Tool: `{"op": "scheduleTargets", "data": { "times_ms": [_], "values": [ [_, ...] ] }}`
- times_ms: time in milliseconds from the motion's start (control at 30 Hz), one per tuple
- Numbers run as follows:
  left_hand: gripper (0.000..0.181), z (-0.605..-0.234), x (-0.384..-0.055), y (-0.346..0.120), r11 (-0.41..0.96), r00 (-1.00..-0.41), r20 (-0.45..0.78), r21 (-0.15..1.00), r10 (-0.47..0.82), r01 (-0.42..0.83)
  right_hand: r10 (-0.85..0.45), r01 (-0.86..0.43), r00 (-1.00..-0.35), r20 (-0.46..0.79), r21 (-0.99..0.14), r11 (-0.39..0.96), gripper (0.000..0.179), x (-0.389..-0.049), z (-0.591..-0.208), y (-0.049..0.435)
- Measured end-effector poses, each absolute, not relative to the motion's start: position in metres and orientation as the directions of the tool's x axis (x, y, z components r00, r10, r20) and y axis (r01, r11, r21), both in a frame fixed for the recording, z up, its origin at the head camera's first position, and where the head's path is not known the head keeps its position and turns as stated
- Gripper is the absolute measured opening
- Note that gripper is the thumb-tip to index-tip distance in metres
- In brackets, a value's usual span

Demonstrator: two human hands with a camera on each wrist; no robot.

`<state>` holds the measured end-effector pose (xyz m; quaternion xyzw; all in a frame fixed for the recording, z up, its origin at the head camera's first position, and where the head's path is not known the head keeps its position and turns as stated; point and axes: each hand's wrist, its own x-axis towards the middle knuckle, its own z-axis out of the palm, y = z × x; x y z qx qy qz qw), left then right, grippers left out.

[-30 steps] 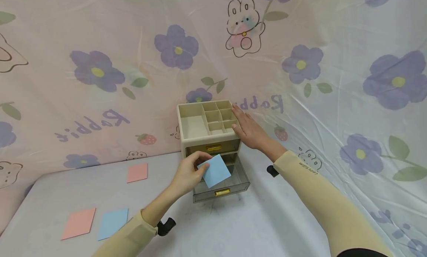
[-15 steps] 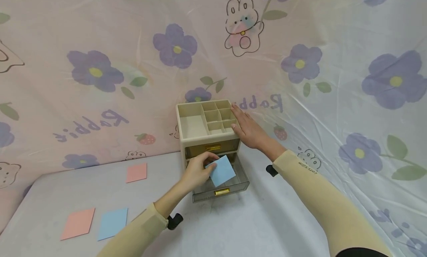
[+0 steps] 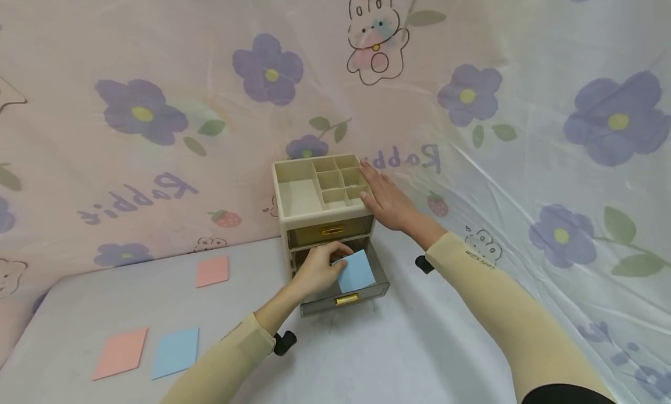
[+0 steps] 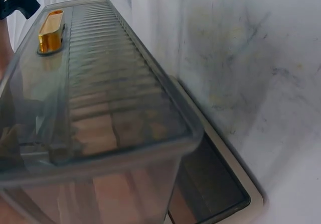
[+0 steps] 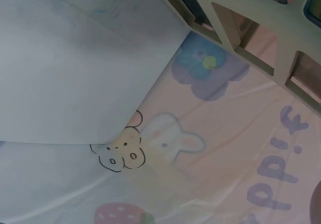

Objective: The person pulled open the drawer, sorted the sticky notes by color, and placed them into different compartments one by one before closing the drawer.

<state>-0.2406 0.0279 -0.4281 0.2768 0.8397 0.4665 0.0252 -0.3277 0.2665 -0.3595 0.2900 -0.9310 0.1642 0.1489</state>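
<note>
My left hand (image 3: 317, 270) pinches a small blue square of paper (image 3: 358, 273) by its left edge, low over the pulled-out lower drawer (image 3: 309, 308) of a cream desktop organizer (image 3: 304, 220). The paper tilts, its lower edge inside the drawer's outline. In the left wrist view the smoky clear drawer front (image 4: 115, 78) fills much of the frame, with its gold handle (image 4: 50, 30); the left fingers are hidden there. My right hand (image 3: 390, 200) rests against the organizer's top right edge with fingers extended. Only the organizer's openwork side (image 5: 228, 13) shows in the right wrist view.
On the white table (image 3: 236, 340), to the left, lie a large pink square (image 3: 120, 354), a blue square (image 3: 175, 353) and a smaller pink square (image 3: 212, 271). The upper drawer (image 3: 309, 235) is closed. A flowered curtain (image 3: 209, 72) hangs right behind the organizer.
My left hand has moved right and lower, carrying the blue paper from above the drawer's left part down into its outline. The right hand has stayed on the organizer.
</note>
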Motion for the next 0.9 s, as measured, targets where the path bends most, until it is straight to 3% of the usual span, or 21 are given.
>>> {"op": "scheduleTargets", "data": {
  "times_ms": [900],
  "values": [
    [0.026, -0.448, -0.259, 0.042, 0.448, -0.813, 0.134, 0.778, 0.566, 0.440, -0.480, -0.581, -0.794, 0.373, -0.230, 0.781, 0.068, -0.329, -0.361, 0.265]
  ]
}}
